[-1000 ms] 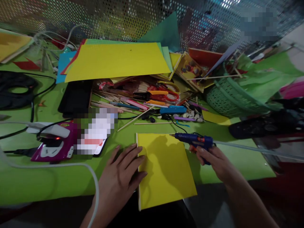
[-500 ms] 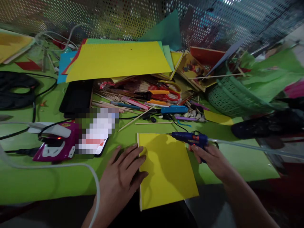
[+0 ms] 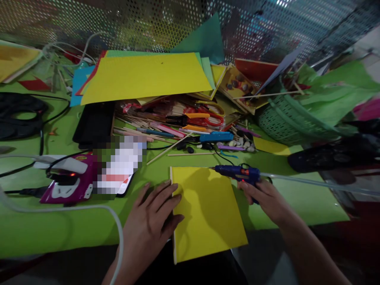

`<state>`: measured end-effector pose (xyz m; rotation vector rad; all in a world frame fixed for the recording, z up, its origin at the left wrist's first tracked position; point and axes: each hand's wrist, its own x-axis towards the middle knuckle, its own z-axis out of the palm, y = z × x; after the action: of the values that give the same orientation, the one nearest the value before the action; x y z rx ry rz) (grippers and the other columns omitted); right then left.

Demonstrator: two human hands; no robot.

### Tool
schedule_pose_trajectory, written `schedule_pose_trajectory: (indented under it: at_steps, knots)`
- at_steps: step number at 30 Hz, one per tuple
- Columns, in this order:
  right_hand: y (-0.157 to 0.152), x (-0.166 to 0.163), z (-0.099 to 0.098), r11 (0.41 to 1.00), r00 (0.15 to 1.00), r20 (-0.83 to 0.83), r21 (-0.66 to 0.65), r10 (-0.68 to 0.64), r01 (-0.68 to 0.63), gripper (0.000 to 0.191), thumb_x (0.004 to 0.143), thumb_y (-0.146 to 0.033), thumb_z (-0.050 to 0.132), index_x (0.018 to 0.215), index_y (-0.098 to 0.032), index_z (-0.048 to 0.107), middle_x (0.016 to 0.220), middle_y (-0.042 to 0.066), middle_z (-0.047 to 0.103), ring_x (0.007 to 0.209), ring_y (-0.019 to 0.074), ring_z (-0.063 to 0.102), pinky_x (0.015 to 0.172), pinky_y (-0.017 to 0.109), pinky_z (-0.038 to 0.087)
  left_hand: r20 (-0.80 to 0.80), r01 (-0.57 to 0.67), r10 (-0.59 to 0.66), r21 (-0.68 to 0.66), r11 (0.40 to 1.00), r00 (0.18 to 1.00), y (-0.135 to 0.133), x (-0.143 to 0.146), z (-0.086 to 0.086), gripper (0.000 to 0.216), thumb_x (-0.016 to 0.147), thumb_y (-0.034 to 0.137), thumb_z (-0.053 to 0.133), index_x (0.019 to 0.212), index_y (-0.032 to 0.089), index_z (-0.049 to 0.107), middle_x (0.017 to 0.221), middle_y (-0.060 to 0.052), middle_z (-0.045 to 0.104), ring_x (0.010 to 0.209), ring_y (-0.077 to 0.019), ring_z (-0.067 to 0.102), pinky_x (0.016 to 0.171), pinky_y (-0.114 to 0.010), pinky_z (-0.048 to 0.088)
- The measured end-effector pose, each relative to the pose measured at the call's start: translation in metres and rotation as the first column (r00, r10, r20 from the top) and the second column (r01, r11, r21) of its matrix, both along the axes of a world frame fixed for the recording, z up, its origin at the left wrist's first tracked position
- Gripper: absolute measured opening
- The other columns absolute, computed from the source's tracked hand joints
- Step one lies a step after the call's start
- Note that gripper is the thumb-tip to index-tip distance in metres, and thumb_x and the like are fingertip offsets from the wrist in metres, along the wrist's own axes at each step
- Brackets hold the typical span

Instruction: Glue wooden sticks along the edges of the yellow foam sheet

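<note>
A yellow sheet (image 3: 210, 213) with a pale stick along its left edge lies at the front of the green table, its near end jutting past the table edge. My left hand (image 3: 157, 215) rests over that left edge, fingers stretched out and slightly spread. My right hand (image 3: 258, 194) is wrapped round a blue hot glue gun (image 3: 237, 172) beside the sheet's right side. The gun's nozzle points left at the sheet's far edge; whether it touches is unclear. A long clear glue stick (image 3: 311, 184) sticks out of the gun's back.
Behind the sheet lie a blue cutter (image 3: 216, 137), scissors (image 3: 219, 113), thin wooden sticks and pebbles (image 3: 247, 144). Stacked coloured paper (image 3: 148, 77) stands further back. On the left are a phone (image 3: 126, 186), a purple power strip (image 3: 71, 182) and cables; a green basket (image 3: 293, 118) is right.
The glue gun's nozzle has shifted very slightly left relative to the sheet's far edge. The view has moved a little; my left hand stays in place on the sheet.
</note>
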<state>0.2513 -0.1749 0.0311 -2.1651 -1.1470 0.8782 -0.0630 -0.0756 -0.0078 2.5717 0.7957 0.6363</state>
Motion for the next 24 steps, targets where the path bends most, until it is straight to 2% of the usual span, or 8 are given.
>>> schedule_pose_trajectory:
  at_steps: [4,8,16,19,24]
  knots:
    - [-0.010,0.011,-0.004,0.999,0.999,0.032,0.004,-0.036,0.036,0.054,0.081,-0.070,0.054,0.060,-0.021,0.059,0.050,0.000,0.052,0.052,0.0160,0.050,0.052,0.030,0.035,0.009,0.000,0.000,0.016,1.000,1.000,0.000,-0.001,-0.001,0.025,0.092,0.026,0.060,0.116,0.025,0.062,0.133,-0.005,0.063,0.127,-0.0273,0.056,0.111,-0.056,0.035]
    - [-0.014,0.016,-0.004,0.999,0.999,0.003,0.010,-0.037,0.037,0.052,0.081,-0.070,0.054,0.067,-0.020,0.063,0.050,0.001,0.053,0.054,0.0174,0.052,0.052,0.030,0.036,0.016,0.000,-0.001,0.019,1.000,1.000,0.001,-0.002,-0.002,0.023,0.092,0.026,0.060,0.115,0.024,0.062,0.133,-0.006,0.064,0.127,-0.0274,0.056,0.110,-0.056,0.036]
    - [0.004,-0.006,0.003,1.000,1.000,-0.020,0.024,0.011,-0.011,0.049,0.083,-0.067,0.053,0.069,-0.021,0.061,0.052,-0.001,0.051,0.053,0.0162,0.050,0.051,0.029,0.036,0.017,-0.005,0.005,0.007,1.000,1.000,0.000,-0.001,-0.002,0.023,0.091,0.024,0.061,0.115,0.025,0.062,0.132,-0.004,0.064,0.127,-0.0271,0.056,0.110,-0.055,0.035]
    - [0.003,-0.003,0.002,1.000,1.000,0.011,0.009,0.019,-0.019,0.050,0.083,-0.067,0.053,0.065,-0.021,0.059,0.053,0.000,0.052,0.056,0.0168,0.051,0.052,0.029,0.036,0.036,-0.015,0.015,0.009,1.000,0.999,0.000,-0.001,-0.002,0.022,0.092,0.025,0.060,0.114,0.025,0.062,0.131,-0.004,0.065,0.126,-0.0264,0.057,0.110,-0.055,0.036]
    - [-0.008,0.011,-0.001,0.999,0.998,0.039,-0.005,-0.043,0.043,0.055,0.081,-0.071,0.053,0.060,-0.021,0.058,0.051,0.000,0.051,0.053,0.0159,0.049,0.052,0.029,0.036,0.020,0.000,-0.001,0.025,1.000,1.000,0.000,-0.002,-0.005,0.024,0.092,0.026,0.060,0.117,0.024,0.061,0.133,-0.005,0.063,0.127,-0.0262,0.056,0.110,-0.056,0.036]
